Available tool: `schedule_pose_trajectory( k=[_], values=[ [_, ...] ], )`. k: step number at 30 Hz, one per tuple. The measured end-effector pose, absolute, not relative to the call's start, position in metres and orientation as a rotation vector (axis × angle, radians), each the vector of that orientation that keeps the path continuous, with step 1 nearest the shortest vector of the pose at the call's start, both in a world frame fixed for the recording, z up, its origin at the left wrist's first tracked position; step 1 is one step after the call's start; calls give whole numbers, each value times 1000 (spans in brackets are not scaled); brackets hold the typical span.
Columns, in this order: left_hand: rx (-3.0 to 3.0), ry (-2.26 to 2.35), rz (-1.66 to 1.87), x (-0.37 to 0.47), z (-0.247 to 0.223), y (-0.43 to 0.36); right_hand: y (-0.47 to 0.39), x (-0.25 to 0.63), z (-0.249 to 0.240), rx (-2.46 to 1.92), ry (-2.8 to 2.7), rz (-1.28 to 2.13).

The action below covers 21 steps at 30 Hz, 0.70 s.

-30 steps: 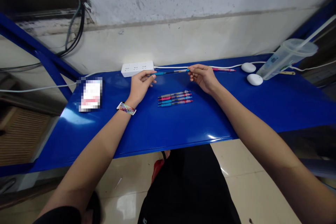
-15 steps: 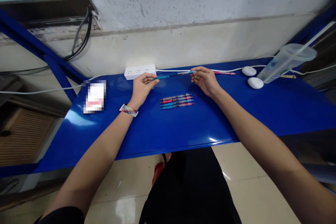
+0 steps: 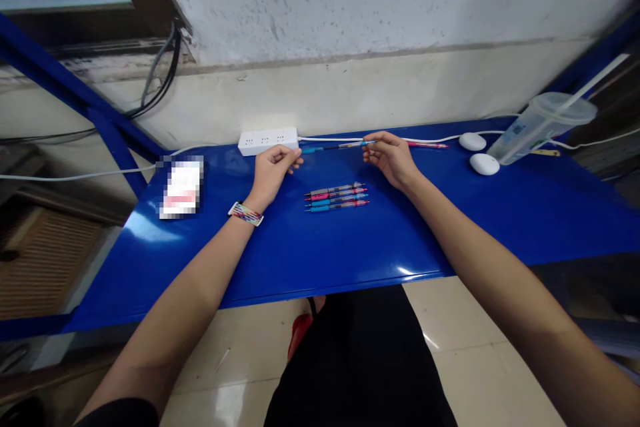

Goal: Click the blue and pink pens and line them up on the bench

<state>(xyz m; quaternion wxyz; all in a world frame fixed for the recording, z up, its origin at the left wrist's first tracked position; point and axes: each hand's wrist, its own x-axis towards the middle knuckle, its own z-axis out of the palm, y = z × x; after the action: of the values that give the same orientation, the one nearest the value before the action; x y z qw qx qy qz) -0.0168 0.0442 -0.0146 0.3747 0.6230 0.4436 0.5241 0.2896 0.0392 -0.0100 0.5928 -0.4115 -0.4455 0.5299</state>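
Note:
My left hand (image 3: 276, 172) pinches the blue grip part of a ballpoint pen (image 3: 313, 149) between thumb and fingers. At the other end, my right hand (image 3: 391, 157) grips the clear, blue-tipped barrel of the same pen. A dark refill shows between the two parts, held level just above the table. Whether the parts are joined I cannot tell. Below the hands, several click pens (image 3: 336, 197) with grey, pink and blue grips lie side by side in a row. Behind my right hand rests a pink pen (image 3: 427, 145), partly hidden by the fingers.
The blue table (image 3: 320, 260) meets the wall at the back. A white power strip (image 3: 267, 141) stands behind my left hand. To the right are two white rounded objects (image 3: 484, 163) and a tilted clear plastic cup (image 3: 540, 127) with a straw. A blurred white packet (image 3: 181, 187) lies left.
The view has tilted slightly. Both hands keep hold of the pen parts in nearly the same place, with only small finger shifts. The row of pens is unmoved.

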Motion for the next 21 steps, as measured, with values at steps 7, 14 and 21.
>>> schedule_pose_trajectory(
  k=[7, 14, 21],
  values=[
    [1771, 1051, 1128, -11, -8, 34, 31, 285, -9, -964, -1208, 1262],
    [1884, 1123, 1091, -10, -8, 30, 26, 281, -6, -968, -1276, 1267],
    [1763, 993, 1157, -7, -12, 33, 26, 279, -4, -955, -1179, 1308]
  ],
)
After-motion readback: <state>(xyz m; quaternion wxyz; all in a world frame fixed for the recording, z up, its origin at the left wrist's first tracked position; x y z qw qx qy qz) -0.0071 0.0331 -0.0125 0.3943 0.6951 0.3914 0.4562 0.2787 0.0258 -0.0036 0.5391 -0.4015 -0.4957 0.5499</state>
